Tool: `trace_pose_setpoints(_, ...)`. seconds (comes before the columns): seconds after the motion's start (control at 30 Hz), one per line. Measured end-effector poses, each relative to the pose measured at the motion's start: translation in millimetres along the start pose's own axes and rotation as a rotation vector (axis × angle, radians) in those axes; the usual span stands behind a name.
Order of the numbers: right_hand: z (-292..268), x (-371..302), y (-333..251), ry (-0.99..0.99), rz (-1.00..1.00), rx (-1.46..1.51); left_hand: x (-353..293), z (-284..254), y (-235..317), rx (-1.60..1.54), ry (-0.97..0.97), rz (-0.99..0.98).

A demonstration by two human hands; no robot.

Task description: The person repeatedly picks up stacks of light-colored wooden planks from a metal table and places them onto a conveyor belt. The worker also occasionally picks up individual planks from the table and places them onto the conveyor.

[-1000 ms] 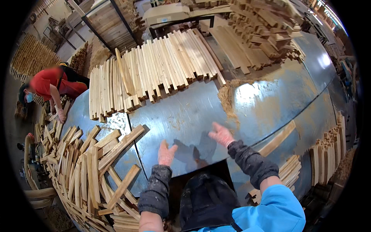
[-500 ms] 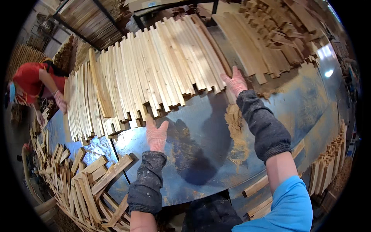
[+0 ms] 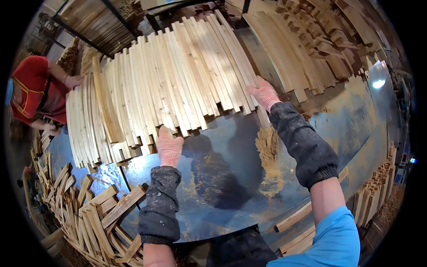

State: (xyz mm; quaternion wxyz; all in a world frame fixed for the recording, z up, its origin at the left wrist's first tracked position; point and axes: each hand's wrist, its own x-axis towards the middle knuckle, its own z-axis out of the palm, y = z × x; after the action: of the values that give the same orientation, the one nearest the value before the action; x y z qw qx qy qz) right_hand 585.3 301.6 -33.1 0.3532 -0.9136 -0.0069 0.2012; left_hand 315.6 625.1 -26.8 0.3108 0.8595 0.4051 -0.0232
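Note:
Pale wooden strips (image 3: 178, 75) lie side by side in a wide row on the blue metal table (image 3: 231, 147). My left hand (image 3: 169, 147), in a pinkish work glove, is at the near ends of the strips, thumb apart from the fingers. At the row's right side my right hand (image 3: 265, 92), gloved alike, touches the outermost strip with its fingers extended and thumb apart. Some of its fingertips are hard to make out. One loose yellowish strip (image 3: 105, 109) lies on top of the row towards its left end.
A person in red (image 3: 33, 89) stands at the row's left end, one gloved hand near it. Jumbled offcuts (image 3: 95, 218) pile up at lower left. Brown boards (image 3: 284, 53) lie at far right, sawdust (image 3: 269, 164) on the table, and stacked strips (image 3: 376, 191) at lower right.
Both my hands have moved left, the right one in against the row's side. The gap beside the outermost strips at the right has narrowed. The other person's hand has moved to the row's far left.

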Motion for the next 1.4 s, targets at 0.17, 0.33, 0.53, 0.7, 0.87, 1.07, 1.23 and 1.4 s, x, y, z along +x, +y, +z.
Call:
trace_pose_setpoints(0.17, -34, -20, -16, -0.259, -0.092, -0.092, -7, -2, 26, 0.231, 0.052, -0.044)
trace_pose_setpoints(0.33, -37, -27, -34, -0.307, 0.002, -0.286, 6, 12, 2, 0.273, 0.111, 0.004)
trace_pose_setpoints(0.53, -48, -41, -32, -0.304, 0.016, -0.221, -6, 5, 9, 0.193, 0.070, 0.019)
trace_pose_setpoints(0.7, -56, -83, 25, -0.259, -0.062, -0.070, -83, 6, 26, 0.018, -0.063, -0.112)
trace_pose_setpoints(0.87, -72, -203, 66, -0.189, -0.049, -0.019, -193, 23, -24, -0.049, -0.101, 0.021)
trace_pose_setpoints(1.07, -96, -345, 138, -0.316, 0.062, 0.120, -328, 27, -95, -0.126, -0.172, 0.088)
trace_pose_setpoints(1.23, -102, -342, 194, -0.309, 0.089, 0.168, -331, -30, -101, 0.069, -0.451, 0.285)
trace_pose_setpoints(1.4, -71, -252, 170, 0.084, 0.064, -0.104, -208, 16, -99, 0.291, -0.150, 0.410)
